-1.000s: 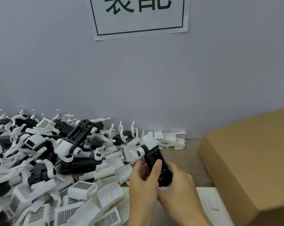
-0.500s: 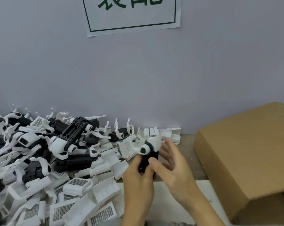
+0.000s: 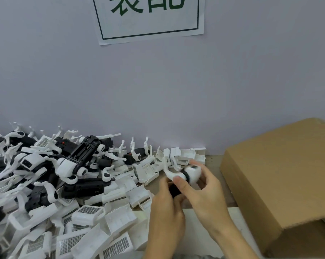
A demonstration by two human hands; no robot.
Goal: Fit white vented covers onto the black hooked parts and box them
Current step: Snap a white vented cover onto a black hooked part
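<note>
Both hands grip one part point(image 3: 184, 176) near centre, left of box point(image 3: 281, 176) | left hand point(image 3: 167, 208) clamps black body, right hand point(image 3: 204, 189) pinches white end | risk: hook snags pile point(image 3: 64, 193), or cover seats crooked w/ uneven press

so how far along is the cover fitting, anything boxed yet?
Done: can't tell; the cardboard box shows only its flap, contents hidden. In hand: one black hooked part, gripped by left hand and right hand; whether its cover is on, unclear. Left: a big pile of black parts and loose white vented covers.
</note>
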